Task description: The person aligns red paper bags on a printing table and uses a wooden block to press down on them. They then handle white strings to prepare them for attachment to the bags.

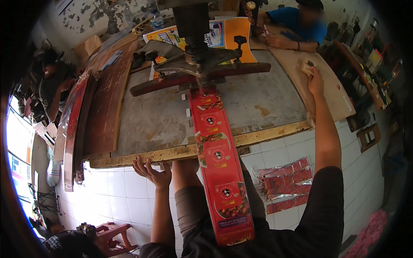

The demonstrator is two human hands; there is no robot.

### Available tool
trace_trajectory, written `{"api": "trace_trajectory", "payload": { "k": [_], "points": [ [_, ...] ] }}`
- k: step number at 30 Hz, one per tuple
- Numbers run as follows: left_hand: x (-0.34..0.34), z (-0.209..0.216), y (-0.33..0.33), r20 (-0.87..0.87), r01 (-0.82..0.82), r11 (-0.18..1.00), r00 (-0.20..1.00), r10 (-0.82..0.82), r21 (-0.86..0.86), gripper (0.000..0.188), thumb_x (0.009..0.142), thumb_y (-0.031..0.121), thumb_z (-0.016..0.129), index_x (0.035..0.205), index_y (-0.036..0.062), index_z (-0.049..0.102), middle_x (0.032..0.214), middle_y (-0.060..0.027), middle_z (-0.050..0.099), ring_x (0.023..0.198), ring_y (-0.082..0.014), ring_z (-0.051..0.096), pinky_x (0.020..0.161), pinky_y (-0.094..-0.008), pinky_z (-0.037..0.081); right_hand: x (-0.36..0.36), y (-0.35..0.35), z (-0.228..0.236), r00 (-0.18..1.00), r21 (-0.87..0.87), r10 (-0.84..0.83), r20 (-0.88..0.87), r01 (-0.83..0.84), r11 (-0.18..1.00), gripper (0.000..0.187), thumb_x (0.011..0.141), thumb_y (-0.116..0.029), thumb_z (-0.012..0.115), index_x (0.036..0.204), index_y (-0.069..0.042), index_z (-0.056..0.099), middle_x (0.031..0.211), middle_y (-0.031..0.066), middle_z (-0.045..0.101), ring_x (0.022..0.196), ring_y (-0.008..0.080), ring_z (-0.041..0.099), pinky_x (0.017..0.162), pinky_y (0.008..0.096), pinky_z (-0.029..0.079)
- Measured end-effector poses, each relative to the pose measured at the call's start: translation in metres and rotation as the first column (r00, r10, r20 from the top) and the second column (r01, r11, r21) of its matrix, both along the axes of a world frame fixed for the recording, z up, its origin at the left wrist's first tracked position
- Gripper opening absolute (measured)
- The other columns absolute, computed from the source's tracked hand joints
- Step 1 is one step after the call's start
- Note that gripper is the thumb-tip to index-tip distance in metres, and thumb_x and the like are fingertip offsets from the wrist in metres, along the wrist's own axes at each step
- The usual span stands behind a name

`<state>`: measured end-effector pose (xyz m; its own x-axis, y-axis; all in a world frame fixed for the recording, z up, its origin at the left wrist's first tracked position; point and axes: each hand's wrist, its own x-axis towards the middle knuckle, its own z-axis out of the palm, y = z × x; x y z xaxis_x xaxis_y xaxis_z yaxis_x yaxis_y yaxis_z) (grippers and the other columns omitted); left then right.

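Head view, centre frame: long red printed strip (219, 163) lying under the press head (200, 60), trailing off the table (262, 109) toward lower centre. Left hand (149, 170) at the table's front edge, fingers spread wide, gripping nothing. Right hand (313, 77), upper right, fingers closed on a small block (307, 66). Apparently mid-feed; next pull needing straight alignment.

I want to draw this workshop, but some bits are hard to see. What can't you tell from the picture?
- Head view: the top end of the long red printed strip is hidden under the dark press bar.
- What the right hand presses on: a small block, too small to tell its kind.
- The left hand fingertips are hidden under the table edge.
- The red packets on the floor are too blurred to identify.
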<state>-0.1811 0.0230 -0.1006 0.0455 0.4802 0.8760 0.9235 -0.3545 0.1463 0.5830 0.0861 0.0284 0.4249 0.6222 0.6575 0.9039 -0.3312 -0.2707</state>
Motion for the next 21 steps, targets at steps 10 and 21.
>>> {"api": "trace_trajectory", "payload": {
  "k": [10, 21],
  "points": [
    [0.005, -0.011, 0.013, 0.041, -0.016, 0.997, 0.999, 0.013, 0.074, 0.081, 0.093, 0.035, 0.077, 0.156, 0.0146, 0.03, 0.167, -0.0241, 0.028, 0.157, -0.0546, 0.016, 0.123, -0.0764, 0.016, 0.004, -0.005, -0.006, 0.992, 0.014, 0.008, -0.124, -0.007, 1.0, 0.043, 0.098, -0.003, 0.067, 0.138, -0.017, 0.064, 0.144, 0.0142, 0.063, 0.13, 0.0375, 0.063, 0.107, 0.0468, 0.052],
    [-0.002, -0.017, 0.015, 0.033, -0.035, 0.997, 0.999, 0.033, 0.072, 0.072, 0.09, 0.034, 0.078, 0.146, 0.014, 0.038, 0.163, -0.0281, 0.032, 0.156, -0.0556, 0.02, 0.12, -0.0787, 0.018, 0.001, -0.007, -0.001, 0.986, -0.01, 0.031, -0.167, -0.033, 0.999, 0.046, 0.1, -0.003, 0.067, 0.144, -0.015, 0.06, 0.15, 0.0192, 0.058, 0.139, 0.0414, 0.055, 0.116, 0.0474, 0.047]
  ]
}}
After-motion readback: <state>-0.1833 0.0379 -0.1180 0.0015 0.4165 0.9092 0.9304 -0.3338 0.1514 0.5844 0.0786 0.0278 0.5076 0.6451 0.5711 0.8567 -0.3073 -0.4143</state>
